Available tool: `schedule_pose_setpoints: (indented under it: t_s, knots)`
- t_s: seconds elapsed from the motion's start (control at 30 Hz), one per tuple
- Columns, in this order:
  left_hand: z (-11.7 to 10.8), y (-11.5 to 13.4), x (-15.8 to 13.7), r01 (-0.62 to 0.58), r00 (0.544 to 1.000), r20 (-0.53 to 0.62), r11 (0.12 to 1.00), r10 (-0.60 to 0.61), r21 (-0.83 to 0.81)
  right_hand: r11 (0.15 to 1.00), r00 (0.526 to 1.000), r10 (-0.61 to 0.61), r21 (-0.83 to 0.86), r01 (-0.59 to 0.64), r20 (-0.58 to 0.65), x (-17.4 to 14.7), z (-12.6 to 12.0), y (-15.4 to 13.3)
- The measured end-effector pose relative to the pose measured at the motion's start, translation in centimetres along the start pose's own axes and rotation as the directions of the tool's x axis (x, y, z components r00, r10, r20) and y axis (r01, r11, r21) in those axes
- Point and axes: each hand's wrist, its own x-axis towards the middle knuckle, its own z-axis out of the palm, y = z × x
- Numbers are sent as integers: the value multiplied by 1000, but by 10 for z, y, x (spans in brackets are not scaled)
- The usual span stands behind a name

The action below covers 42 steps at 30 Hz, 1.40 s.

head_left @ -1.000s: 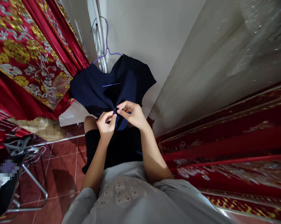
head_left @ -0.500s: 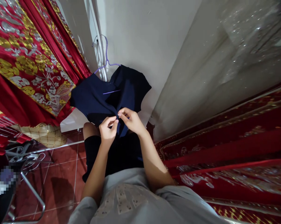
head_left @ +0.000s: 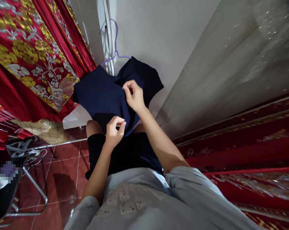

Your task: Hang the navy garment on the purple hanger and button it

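Raised above the bare left hand (head_left: 114,130), the bare right hand (head_left: 135,96) nears the front edge of a wide-shouldered navy cloth garment (head_left: 101,92); both pinch, holds unclear, smooth grey wall (head_left: 156,32) open beyond the fingertips.

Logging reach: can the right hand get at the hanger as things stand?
Likely yes: the right hand is over the garment, the hanger's upper part is uncovered, and nothing visible blocks the way. What it holds, if anything, is too small to tell.
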Motion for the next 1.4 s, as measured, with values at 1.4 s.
schedule_pose_setpoints:
  t_s: [1.4]
  knots:
    - [-56,13,185,-414,849,-275,892,451,182,794,822,569,252,-553,13,-5,35,28]
